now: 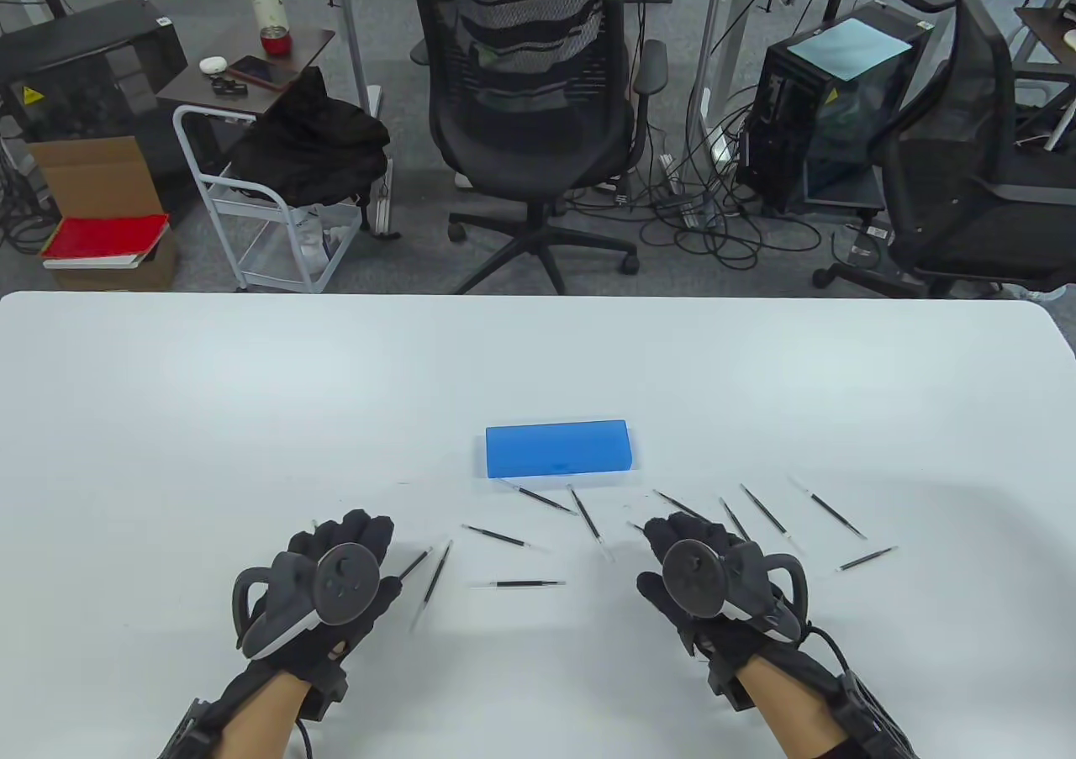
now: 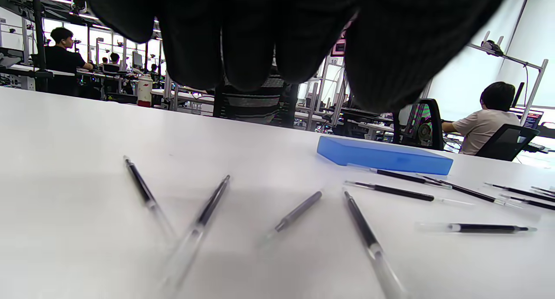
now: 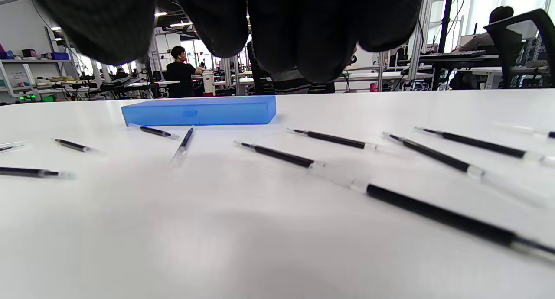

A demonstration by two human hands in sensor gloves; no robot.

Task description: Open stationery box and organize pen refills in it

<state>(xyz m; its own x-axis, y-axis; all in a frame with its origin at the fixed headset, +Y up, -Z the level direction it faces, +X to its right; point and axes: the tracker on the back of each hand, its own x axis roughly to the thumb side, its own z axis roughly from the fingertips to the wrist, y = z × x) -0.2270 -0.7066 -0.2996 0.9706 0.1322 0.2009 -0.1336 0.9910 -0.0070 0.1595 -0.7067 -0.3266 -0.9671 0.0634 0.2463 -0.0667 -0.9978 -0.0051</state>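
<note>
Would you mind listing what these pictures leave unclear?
- Stationery box: contents hidden by its shut lid, all views.
- Left hand, right hand: palms hidden by trackers, table view.
- Pen refills: tips too small, table view; nearest ones blurred, wrist views.

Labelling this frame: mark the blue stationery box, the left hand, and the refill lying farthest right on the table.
blue stationery box (image 1: 558, 448), table view, middle of its closed lid.
left hand (image 1: 324, 578), table view, centre of the hand, on the strapped tracker.
farthest-right refill (image 1: 867, 558), table view, mid-shaft.
</note>
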